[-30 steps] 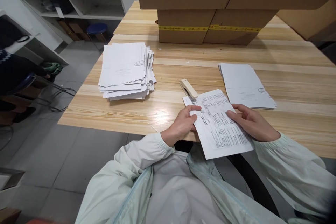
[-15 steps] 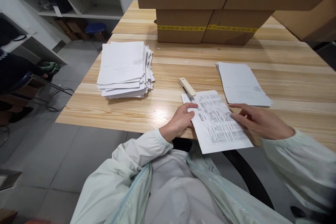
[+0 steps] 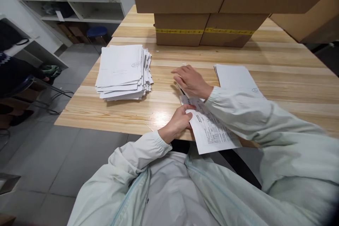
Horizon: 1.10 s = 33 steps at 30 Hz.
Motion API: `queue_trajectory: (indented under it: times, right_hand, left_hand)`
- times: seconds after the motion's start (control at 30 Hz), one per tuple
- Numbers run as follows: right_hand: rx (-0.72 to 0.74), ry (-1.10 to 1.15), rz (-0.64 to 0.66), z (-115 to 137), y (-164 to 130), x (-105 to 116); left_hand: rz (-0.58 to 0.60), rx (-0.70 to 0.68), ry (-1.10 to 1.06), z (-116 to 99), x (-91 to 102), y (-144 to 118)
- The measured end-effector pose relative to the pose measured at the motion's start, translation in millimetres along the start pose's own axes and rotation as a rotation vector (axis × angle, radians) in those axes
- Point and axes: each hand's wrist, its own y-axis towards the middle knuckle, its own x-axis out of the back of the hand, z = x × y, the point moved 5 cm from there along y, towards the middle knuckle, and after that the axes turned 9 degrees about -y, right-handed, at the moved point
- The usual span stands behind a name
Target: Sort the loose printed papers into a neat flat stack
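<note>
My left hand (image 3: 177,122) is closed on the left edge of a printed sheet of paper (image 3: 205,137), thumb on top. Whether one sheet or more is held cannot be told. The paper's lower end juts past the table's front edge. Above its top left corner, my right hand (image 3: 192,80) hovers over the stapler (image 3: 182,90), fingers stretched out and apart. Most of the stapler is hidden beneath that hand; only a slim part of its near end shows. My right sleeve covers the paper's right side.
To the left stands a thick stack of papers (image 3: 120,65). A thinner paper pile (image 3: 233,74) lies to the right, partly behind my sleeve. Cardboard boxes (image 3: 180,30) with yellow tape rise at the back of the wooden table (image 3: 84,111). Another person (image 3: 18,70) sits at far left.
My right hand has left the paper's right edge and swung up and left over the stapler. My left hand keeps its hold on the paper.
</note>
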Motion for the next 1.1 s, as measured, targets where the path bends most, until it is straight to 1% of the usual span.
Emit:
queue_trajectory:
  times: [0.07,0.1,0.13,0.2,0.27,0.3,0.37,0.43,0.5,0.53,0.57,0.6,0.63,0.67,0.7,0.73,0.77,0.8,0.83,0.87,0.93,0.97,1.0,1.03,1.1]
  right_hand:
    - [-0.028,0.024,0.014,1.9,6.0,-28.7]
    - [-0.041,0.029,0.020,2.5,5.8,-38.3]
    - [-0.053,0.029,0.025,3.2,4.7,-44.8]
    - [-0.072,0.024,0.033,4.8,2.6,-50.0]
    - [-0.087,0.032,0.021,5.8,2.9,-45.0]
    - [-0.086,0.047,0.002,6.0,3.6,-38.7]
    - [-0.093,0.084,-0.077,3.5,1.8,-17.0]
    - [-0.151,0.135,-0.174,-5.7,-10.7,13.7]
    - [-0.301,0.211,-0.236,-22.4,-39.3,46.2]
    - [-0.409,0.268,-0.236,-32.0,-59.8,59.8]
    - [-0.535,0.327,-0.227,-41.0,-84.0,71.0]
    - [-0.666,0.396,-0.165,-47.5,-110.3,77.3]
    - [-0.781,0.485,-0.083,-49.9,-137.2,79.6]
    - [-0.866,0.600,0.023,-46.8,-162.8,78.1]
    - [-0.944,0.712,0.112,-39.8,-186.5,75.1]
    - [-0.992,0.806,0.193,-29.3,-206.0,71.3]
    - [-1.038,0.861,0.235,-18.4,-221.2,68.4]
    - [-1.082,0.868,0.220,-9.9,-231.4,67.5]
    - [-1.109,0.818,0.162,-5.3,-236.3,69.3]
    - [-1.125,0.715,0.074,-5.7,-236.9,74.0]
    - [-1.121,0.444,-0.103,-21.7,-228.5,89.5]
    - [-1.117,0.333,-0.159,-37.1,-221.9,97.5]
    - [-1.136,0.271,-0.203,-57.3,-215.8,104.3]
    - [-1.169,0.276,-0.226,-80.8,-210.4,108.9]
    - [-1.270,0.410,-0.300,-130.5,-203.7,114.4]
  left_hand:
    - [0.000,-0.003,-0.003,2.0,1.5,1.9]
    - [0.005,-0.009,-0.004,2.5,2.0,2.9]
    - [0.011,-0.014,-0.003,2.5,2.2,3.8]
    - [0.018,-0.018,-0.002,1.6,2.1,5.4]
    - [0.012,-0.014,-0.002,0.2,1.8,5.8]
    - [0.009,-0.009,0.001,-0.1,1.7,5.0]
    - [0.023,0.005,0.013,1.8,1.9,-0.6]
    - [0.065,-0.003,0.045,6.6,3.7,-12.8]
    - [0.109,-0.112,0.137,9.2,7.9,-31.1]
    - [0.121,-0.204,0.208,8.8,10.5,-41.7]
    - [0.130,-0.294,0.281,8.0,12.9,-52.4]
    - [0.135,-0.363,0.340,7.3,14.9,-61.9]
    - [0.132,-0.416,0.377,6.1,16.7,-69.5]
    - [0.123,-0.453,0.393,4.4,18.0,-74.8]
    - [0.107,-0.487,0.393,1.4,18.6,-77.7]
    - [0.088,-0.522,0.387,-2.4,18.3,-78.5]
    - [0.070,-0.558,0.379,-6.9,16.9,-77.4]
    - [0.062,-0.587,0.379,-11.1,14.4,-74.9]
    - [0.062,-0.607,0.381,-14.9,11.3,-71.2]
    - [0.073,-0.614,0.375,-17.8,8.3,-67.0]
    - [0.106,-0.599,0.328,-21.4,5.6,-58.4]
    - [0.113,-0.589,0.297,-22.5,7.6,-54.8]
    - [0.110,-0.580,0.269,-23.3,12.2,-51.8]
    - [0.090,-0.576,0.250,-23.9,19.5,-49.3]
    - [0.003,-0.583,0.253,-24.5,41.0,-45.7]
